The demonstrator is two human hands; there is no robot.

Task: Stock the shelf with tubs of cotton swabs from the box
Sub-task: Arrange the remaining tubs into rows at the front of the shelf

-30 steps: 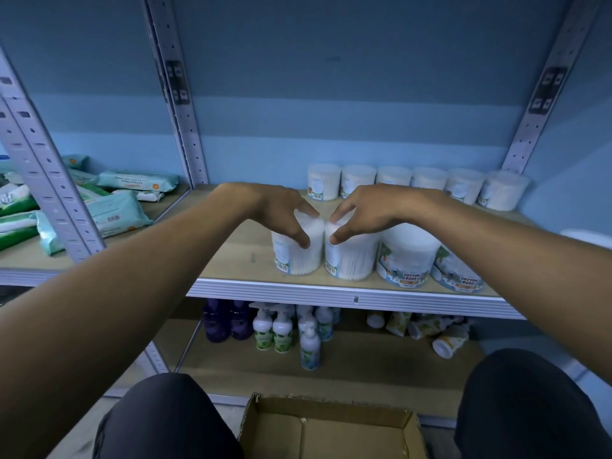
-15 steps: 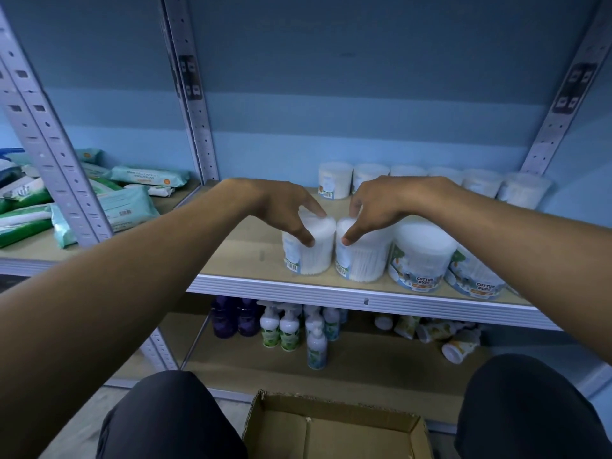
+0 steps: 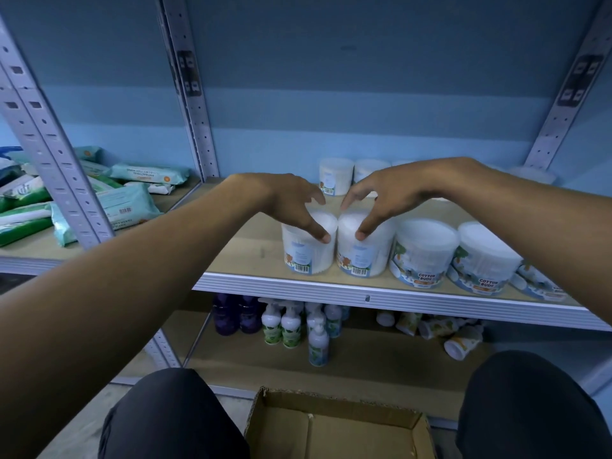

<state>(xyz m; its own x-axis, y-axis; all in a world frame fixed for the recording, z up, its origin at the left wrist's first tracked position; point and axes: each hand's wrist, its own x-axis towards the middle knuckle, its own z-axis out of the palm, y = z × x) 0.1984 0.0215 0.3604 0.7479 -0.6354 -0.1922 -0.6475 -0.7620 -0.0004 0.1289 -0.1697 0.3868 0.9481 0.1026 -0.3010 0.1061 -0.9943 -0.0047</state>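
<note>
The left hand (image 3: 291,207) hovered over the left tub (image 3: 308,248), its fingers spread and loosely arched, the thumb tip touching the front edge of the lid; it gripped nothing. The right hand (image 3: 385,198) mirrored it over the right tub (image 3: 362,250), fingers fanned apart, thumb tip resting on the lid's front rim, likewise holding nothing. Both hands looked to be letting go rather than taking hold.

The two tubs stood upright and touching each other at the front edge of the shelf (image 3: 364,289), directly beneath the hands, barcodes facing out. Each hand was nearest its own tub, so neither arm needed to cross. Just to the right sat two larger tubs (image 3: 424,256) labelled cotton buds, and a back row of tubs (image 3: 336,175) stood well behind, against the blue wall.

The cardboard box (image 3: 334,425) lay low between the person's knees, straight below and nearer than the shelf; the part in view showed only bare cardboard, so whether any tubs remained could not be told. The next reach would probably run down and back toward it.

Wet-wipe packs (image 3: 129,207) lay on the neighbouring shelf to the left; pump bottles (image 3: 288,323) stood on the lower shelf.
</note>
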